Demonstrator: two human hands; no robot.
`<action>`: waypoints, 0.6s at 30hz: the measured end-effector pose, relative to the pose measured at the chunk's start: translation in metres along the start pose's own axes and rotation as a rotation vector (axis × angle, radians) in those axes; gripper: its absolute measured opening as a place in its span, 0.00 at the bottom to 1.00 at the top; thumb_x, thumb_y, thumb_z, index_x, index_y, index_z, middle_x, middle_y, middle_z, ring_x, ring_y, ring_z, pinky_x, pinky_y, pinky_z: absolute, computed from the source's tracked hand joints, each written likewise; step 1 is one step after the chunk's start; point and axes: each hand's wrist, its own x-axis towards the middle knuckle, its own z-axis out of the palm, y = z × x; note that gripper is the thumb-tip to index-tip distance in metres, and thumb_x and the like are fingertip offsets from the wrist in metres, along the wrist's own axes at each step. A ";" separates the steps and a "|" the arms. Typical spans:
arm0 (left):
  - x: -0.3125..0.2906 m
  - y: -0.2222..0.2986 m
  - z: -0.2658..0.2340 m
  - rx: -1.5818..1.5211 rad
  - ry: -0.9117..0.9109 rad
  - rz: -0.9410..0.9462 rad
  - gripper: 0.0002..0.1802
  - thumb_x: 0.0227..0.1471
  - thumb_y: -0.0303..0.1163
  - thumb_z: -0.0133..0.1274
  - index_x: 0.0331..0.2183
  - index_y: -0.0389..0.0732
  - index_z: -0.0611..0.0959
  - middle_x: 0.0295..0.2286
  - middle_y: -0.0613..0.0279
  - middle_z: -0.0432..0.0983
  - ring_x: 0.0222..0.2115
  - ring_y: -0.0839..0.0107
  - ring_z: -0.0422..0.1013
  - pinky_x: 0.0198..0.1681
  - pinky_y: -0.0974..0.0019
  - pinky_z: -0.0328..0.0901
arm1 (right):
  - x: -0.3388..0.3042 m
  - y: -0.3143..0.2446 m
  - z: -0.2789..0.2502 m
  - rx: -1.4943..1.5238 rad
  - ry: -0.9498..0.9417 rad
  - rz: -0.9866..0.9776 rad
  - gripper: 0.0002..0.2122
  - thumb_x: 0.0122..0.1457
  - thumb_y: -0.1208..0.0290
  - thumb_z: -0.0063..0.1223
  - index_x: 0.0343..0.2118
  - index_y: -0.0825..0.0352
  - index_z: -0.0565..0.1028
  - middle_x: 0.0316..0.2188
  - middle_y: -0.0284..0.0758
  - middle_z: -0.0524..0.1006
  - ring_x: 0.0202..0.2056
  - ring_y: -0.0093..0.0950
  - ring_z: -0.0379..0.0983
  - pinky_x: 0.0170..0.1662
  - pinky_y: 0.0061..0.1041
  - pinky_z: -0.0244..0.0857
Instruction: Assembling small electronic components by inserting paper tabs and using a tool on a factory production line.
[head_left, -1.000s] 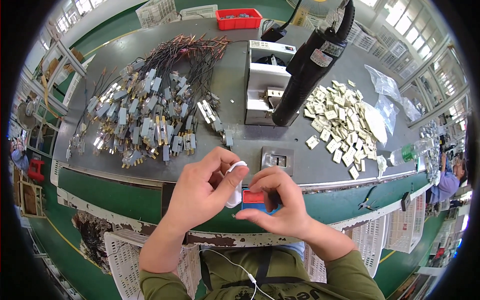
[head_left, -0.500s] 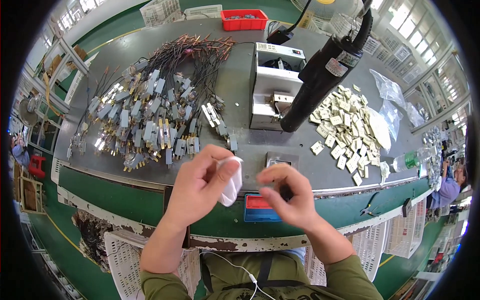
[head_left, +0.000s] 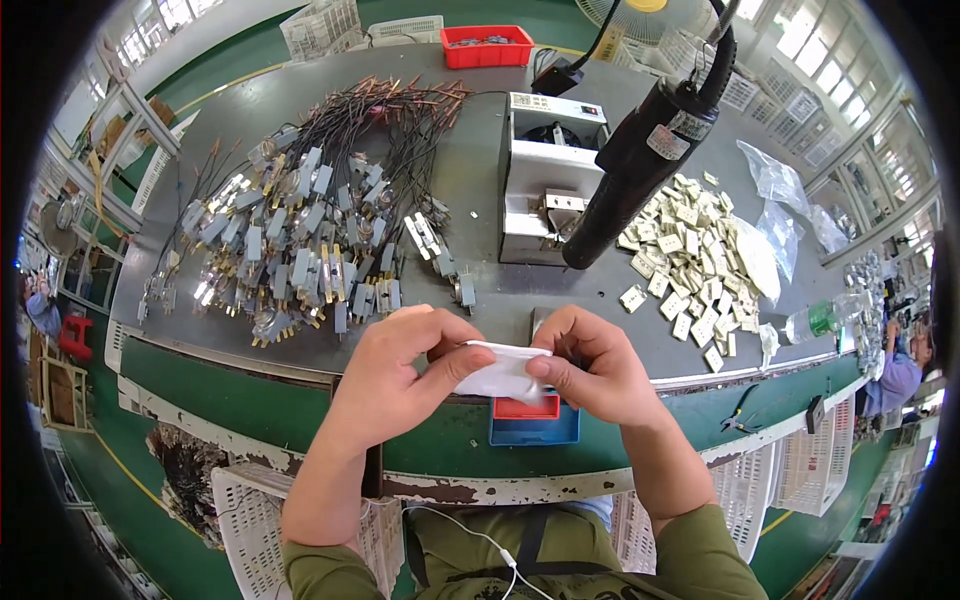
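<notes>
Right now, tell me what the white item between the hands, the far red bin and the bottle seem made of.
White item: thin, matte plastic or fabric, perhaps; it looks soft and creased.
Far red bin: likely moulded plastic; smooth, evenly coloured walls.
Bottle: probably clear, glossy plastic; see-through sides.

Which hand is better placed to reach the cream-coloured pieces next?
Probably the right hand: it is nearer those cream-coloured pieces, on its side, though it and the left hand both hold the white item.
</notes>
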 end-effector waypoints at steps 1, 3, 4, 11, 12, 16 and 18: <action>0.002 -0.004 -0.003 0.015 -0.001 0.074 0.09 0.50 0.32 0.57 0.27 0.36 0.77 0.20 0.67 0.70 0.21 0.79 0.63 0.25 0.75 0.58 | 0.001 -0.001 -0.001 0.000 0.002 0.001 0.05 0.55 0.76 0.55 0.32 0.69 0.70 0.23 0.27 0.72 0.18 0.09 0.61 0.20 0.11 0.52; -0.001 -0.006 -0.004 0.037 0.007 0.147 0.10 0.52 0.33 0.56 0.27 0.36 0.76 0.20 0.68 0.69 0.22 0.80 0.63 0.25 0.76 0.57 | 0.002 -0.006 -0.001 0.022 -0.037 0.078 0.05 0.55 0.75 0.56 0.32 0.68 0.71 0.21 0.25 0.70 0.16 0.10 0.60 0.17 0.11 0.49; -0.002 -0.005 -0.002 -0.080 0.033 0.083 0.09 0.52 0.33 0.56 0.28 0.37 0.77 0.20 0.67 0.71 0.21 0.80 0.64 0.24 0.74 0.58 | 0.001 -0.008 0.000 0.022 -0.042 0.076 0.05 0.55 0.75 0.56 0.32 0.68 0.71 0.21 0.25 0.70 0.16 0.10 0.60 0.17 0.11 0.49; 0.000 0.015 -0.003 -0.339 -0.004 -0.257 0.12 0.56 0.38 0.50 0.32 0.38 0.74 0.18 0.69 0.71 0.15 0.84 0.65 0.17 0.78 0.57 | 0.005 -0.009 -0.009 -0.064 0.110 0.048 0.07 0.54 0.73 0.58 0.33 0.69 0.75 0.23 0.26 0.74 0.19 0.10 0.64 0.20 0.10 0.53; 0.000 0.015 -0.001 -0.338 -0.006 -0.254 0.12 0.56 0.38 0.50 0.32 0.38 0.74 0.18 0.69 0.71 0.15 0.84 0.65 0.17 0.78 0.57 | 0.006 -0.007 -0.007 -0.105 0.141 0.019 0.08 0.53 0.73 0.59 0.33 0.69 0.75 0.25 0.27 0.74 0.19 0.10 0.63 0.20 0.10 0.53; -0.004 0.013 0.005 -0.385 0.073 -0.256 0.13 0.57 0.39 0.49 0.32 0.37 0.72 0.16 0.67 0.70 0.11 0.83 0.63 0.13 0.77 0.56 | 0.005 -0.004 0.006 -0.682 0.350 -0.334 0.18 0.44 0.68 0.68 0.36 0.67 0.73 0.34 0.33 0.72 0.20 0.12 0.64 0.21 0.11 0.57; -0.004 0.011 0.009 -0.401 0.095 -0.258 0.13 0.57 0.39 0.48 0.33 0.37 0.71 0.16 0.67 0.70 0.11 0.82 0.63 0.13 0.76 0.56 | -0.008 0.005 0.020 -0.697 0.303 -0.467 0.23 0.39 0.65 0.71 0.37 0.66 0.71 0.36 0.35 0.71 0.20 0.13 0.64 0.20 0.13 0.58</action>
